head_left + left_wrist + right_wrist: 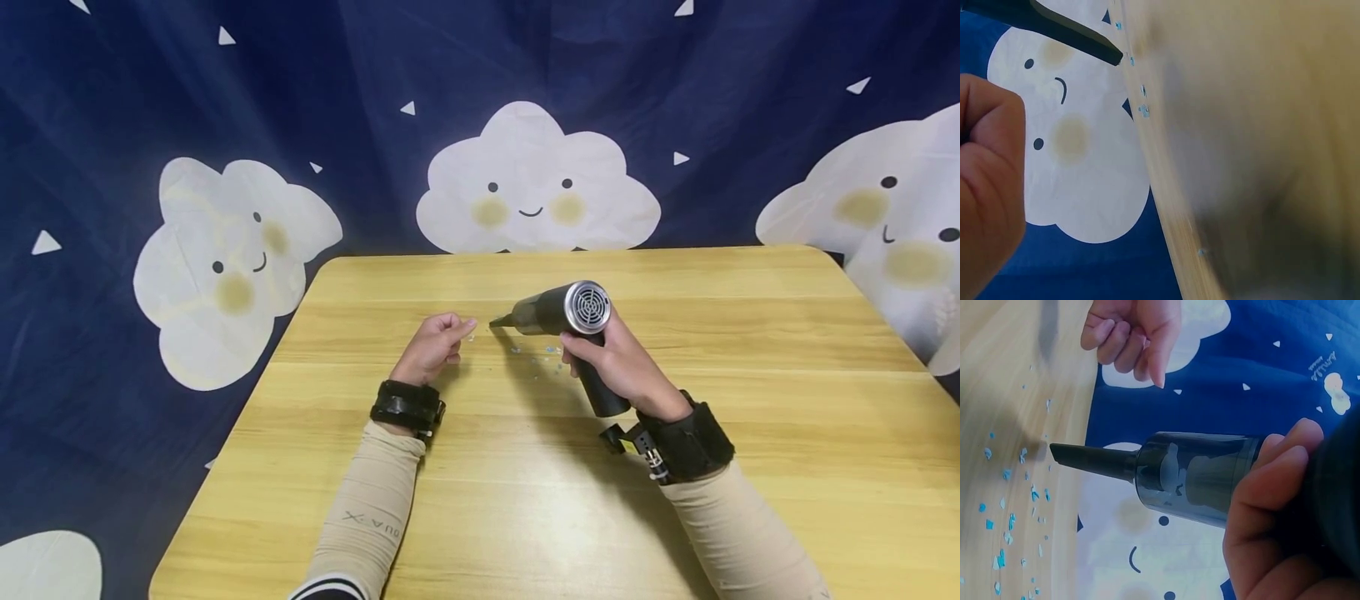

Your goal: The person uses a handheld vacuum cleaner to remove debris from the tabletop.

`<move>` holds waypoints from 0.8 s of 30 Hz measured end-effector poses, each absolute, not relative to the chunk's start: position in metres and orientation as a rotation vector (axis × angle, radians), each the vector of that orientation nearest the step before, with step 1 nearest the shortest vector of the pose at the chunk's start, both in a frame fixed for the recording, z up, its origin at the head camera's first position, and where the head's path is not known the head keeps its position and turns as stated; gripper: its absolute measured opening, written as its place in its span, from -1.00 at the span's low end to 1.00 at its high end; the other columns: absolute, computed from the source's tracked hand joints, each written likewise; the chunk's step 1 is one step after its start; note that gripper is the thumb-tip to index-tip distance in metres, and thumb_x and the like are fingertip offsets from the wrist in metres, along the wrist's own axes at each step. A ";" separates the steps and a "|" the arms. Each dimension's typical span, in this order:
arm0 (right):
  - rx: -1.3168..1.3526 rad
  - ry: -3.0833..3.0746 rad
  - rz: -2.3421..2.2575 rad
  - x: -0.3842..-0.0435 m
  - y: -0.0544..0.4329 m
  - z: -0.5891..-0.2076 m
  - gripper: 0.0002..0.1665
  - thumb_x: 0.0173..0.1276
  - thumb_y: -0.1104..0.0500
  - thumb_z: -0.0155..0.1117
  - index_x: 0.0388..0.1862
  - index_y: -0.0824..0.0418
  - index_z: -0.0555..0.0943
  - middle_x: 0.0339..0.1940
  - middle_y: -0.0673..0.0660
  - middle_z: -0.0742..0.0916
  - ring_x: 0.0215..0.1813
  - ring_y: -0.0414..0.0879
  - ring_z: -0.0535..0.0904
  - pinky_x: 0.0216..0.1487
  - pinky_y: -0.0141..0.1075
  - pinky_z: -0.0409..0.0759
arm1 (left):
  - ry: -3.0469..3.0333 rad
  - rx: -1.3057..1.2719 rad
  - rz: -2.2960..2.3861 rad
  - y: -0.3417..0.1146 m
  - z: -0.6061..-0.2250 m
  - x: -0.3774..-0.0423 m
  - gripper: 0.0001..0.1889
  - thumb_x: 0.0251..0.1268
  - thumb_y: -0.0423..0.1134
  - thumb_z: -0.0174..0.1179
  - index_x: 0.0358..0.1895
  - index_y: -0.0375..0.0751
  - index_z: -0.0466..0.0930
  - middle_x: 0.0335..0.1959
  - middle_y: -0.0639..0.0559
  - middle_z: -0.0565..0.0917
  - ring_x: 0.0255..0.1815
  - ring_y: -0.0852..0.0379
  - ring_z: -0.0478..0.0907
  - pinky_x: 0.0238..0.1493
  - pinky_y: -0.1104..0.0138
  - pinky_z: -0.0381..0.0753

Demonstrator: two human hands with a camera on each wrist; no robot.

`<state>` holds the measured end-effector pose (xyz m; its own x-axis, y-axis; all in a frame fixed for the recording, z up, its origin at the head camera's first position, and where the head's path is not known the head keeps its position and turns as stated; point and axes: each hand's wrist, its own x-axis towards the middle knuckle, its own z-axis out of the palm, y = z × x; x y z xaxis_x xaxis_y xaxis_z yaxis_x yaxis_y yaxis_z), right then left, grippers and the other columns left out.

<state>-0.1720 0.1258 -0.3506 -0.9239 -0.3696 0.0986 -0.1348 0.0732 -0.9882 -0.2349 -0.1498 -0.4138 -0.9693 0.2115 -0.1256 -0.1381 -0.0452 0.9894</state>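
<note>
Flagging risks, starting at the handheld vacuum (551, 311): it's held tilted over the table, crevice nozzle (1094, 460) pointing L, tip low; can't tell if it touches. Can't tell if motor's on either. R hand (615, 354) is wrapped round the handle (600, 393). L hand (433, 342) is curled in a loose fist near the tip, thumb out, nothing visible in it.

Risks, my read:
1) Narrow tip, scattered scraps (1002, 557) (blue & white): easy to miss some. Most lie to the tip's R on the person's side, so prob needs re-aiming. 1 stray (1202, 252) sits apart from the rest in L wrist cam view.
2) Tip too high = weak pull at surface; pressed too hard = could scuff the table or flick bits away.
3) Dust cup (1194, 481) is see-through but fill level unclear; if clogged, suction prob drops.
4) Vac + its shadow fall across the scrap area, so small bits could get overlooked.
5) L hand close to nozzle: could get bumped or block a pass.
6) Exhaust grille (591, 307) faces back to the person; if running, a bad angle may blow light bits around.
7) R wrist cam (617, 439) hangs by the handle base; could knock the table (480, 517) on a low sweep.
</note>
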 end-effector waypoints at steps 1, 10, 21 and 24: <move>-0.523 2.168 -1.957 -0.172 0.126 -0.350 -0.38 0.45 0.32 0.09 0.38 0.27 0.08 -0.28 0.33 0.55 -0.41 0.04 0.56 -0.34 -0.16 0.60 | 1.990 0.081 2.110 -0.150 -0.413 -0.235 -0.63 0.42 -0.28 0.15 -0.58 -0.15 0.25 -0.57 0.11 0.23 -0.68 0.25 0.12 -0.60 0.43 0.14; -0.539 2.197 -1.936 -0.170 0.128 -0.348 -0.42 0.45 0.30 0.11 0.33 0.31 0.11 -0.34 0.33 0.56 -0.42 0.05 0.56 -0.34 -0.18 0.59 | 1.973 0.074 2.130 -0.150 -0.414 -0.234 -0.65 0.42 -0.28 0.15 -0.55 -0.17 0.26 -0.61 0.11 0.21 -0.71 0.26 0.10 -0.62 0.43 0.12; -0.539 2.190 -1.931 -0.168 0.124 -0.349 -0.41 0.44 0.30 0.12 0.33 0.33 0.11 -0.32 0.32 0.55 -0.41 0.01 0.58 -0.35 -0.18 0.60 | 1.977 0.060 2.123 -0.151 -0.413 -0.233 -0.64 0.43 -0.28 0.13 -0.56 -0.15 0.25 -0.60 0.10 0.20 -0.70 0.24 0.09 -0.62 0.43 0.14; -0.556 2.196 -1.925 -0.169 0.124 -0.349 -0.42 0.45 0.29 0.12 0.33 0.33 0.12 -0.33 0.32 0.56 -0.41 0.01 0.58 -0.33 -0.19 0.60 | 1.981 0.069 2.123 -0.152 -0.412 -0.234 -0.63 0.42 -0.26 0.15 -0.57 -0.15 0.24 -0.60 0.10 0.20 -0.70 0.24 0.09 -0.61 0.43 0.14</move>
<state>-0.1693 0.1236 -0.3487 -0.9163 -0.3832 0.1162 -0.1654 0.0980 -0.9814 -0.2336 -0.1519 -0.4119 -0.9710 0.2034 -0.1258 -0.1396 -0.0550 0.9887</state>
